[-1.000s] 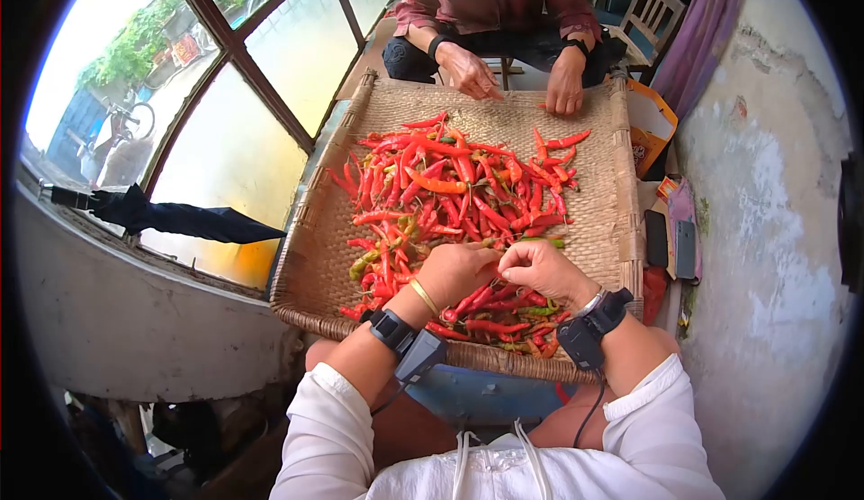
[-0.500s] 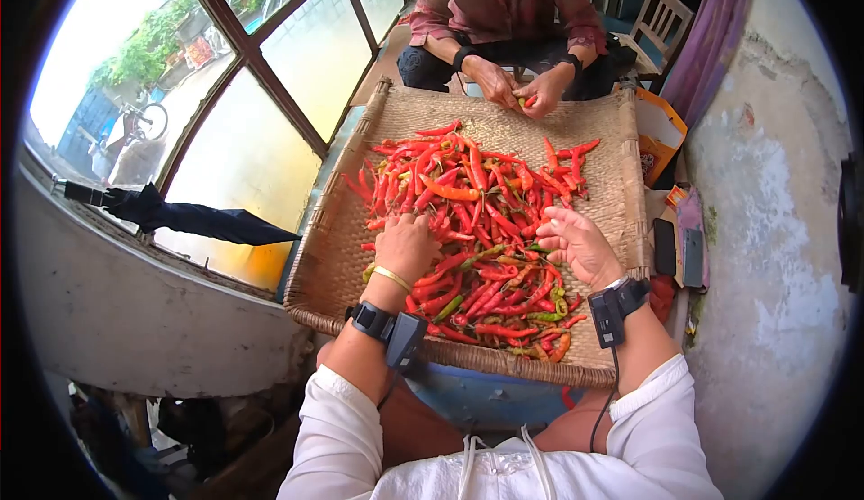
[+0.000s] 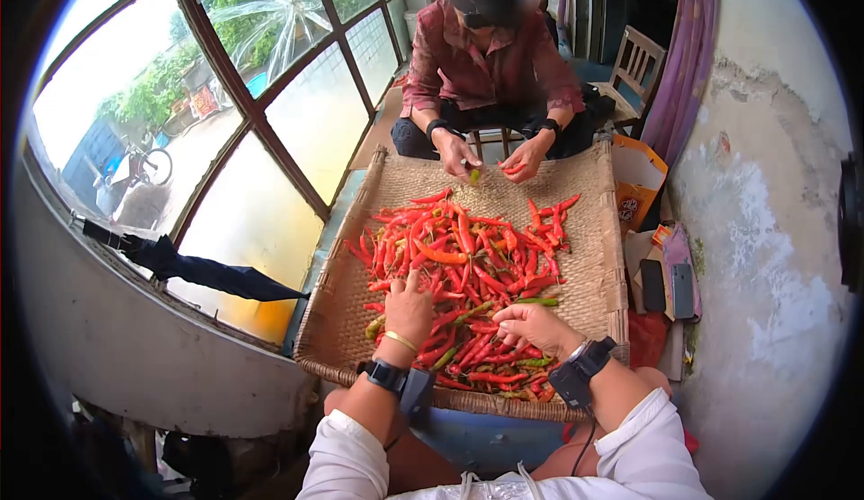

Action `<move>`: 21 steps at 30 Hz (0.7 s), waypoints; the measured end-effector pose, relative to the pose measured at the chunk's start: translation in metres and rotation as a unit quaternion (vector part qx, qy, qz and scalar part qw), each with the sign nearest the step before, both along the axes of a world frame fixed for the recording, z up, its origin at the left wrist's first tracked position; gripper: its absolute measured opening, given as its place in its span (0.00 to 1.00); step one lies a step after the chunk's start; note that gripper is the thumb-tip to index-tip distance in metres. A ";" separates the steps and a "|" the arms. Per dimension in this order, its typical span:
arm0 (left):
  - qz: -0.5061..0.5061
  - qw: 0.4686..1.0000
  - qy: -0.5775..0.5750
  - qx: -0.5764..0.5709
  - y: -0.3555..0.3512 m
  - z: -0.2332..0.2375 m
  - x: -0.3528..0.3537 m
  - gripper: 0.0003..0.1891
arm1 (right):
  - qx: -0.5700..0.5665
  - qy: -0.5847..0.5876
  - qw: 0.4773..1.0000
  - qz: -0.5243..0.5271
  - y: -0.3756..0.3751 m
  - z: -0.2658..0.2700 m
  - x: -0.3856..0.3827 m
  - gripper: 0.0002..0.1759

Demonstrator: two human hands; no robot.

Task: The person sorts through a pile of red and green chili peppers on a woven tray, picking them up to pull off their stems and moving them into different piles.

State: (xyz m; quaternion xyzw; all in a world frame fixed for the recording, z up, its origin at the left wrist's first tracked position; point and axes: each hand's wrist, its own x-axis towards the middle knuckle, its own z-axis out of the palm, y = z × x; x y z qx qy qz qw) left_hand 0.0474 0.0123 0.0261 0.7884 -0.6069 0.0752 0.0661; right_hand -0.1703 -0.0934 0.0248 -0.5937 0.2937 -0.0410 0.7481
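A heap of red chili peppers (image 3: 468, 257), with a few green ones mixed in, lies on a woven tray (image 3: 333, 329). My left hand (image 3: 409, 313) is on the left side of the heap, palm down, its index finger stretched out over the peppers. The other fingertips are partly hidden. Over the right side, my right hand (image 3: 537, 329) has its thumb and fingers drawn together in a pinch. Whatever lies between them is hidden. Just beyond its knuckles is a green chili pepper (image 3: 537, 301).
Across the tray sits a person (image 3: 486, 68) holding small peppers in both hands. A folded umbrella (image 3: 207, 273) leans on the window sill to the left. At the right are two phones (image 3: 682, 290), an orange box (image 3: 637, 180) and a wooden chair (image 3: 634, 72).
My right hand has moved left and nearer me, and its spread fingers have come together. My left index finger has extended. The view has tilted up. The other person's hands have parted.
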 end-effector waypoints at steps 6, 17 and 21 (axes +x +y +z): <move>0.028 0.998 0.008 0.052 0.003 -0.021 -0.004 0.13 | -0.014 0.021 0.999 0.026 0.003 -0.003 0.004 0.14; -0.149 0.940 0.297 -0.078 -0.003 0.010 -0.021 0.05 | -0.040 0.042 0.997 0.051 0.011 -0.003 0.008 0.15; -0.187 0.769 0.604 -0.088 -0.007 -0.007 -0.048 0.04 | 0.009 0.009 1.000 0.012 0.013 -0.006 0.011 0.16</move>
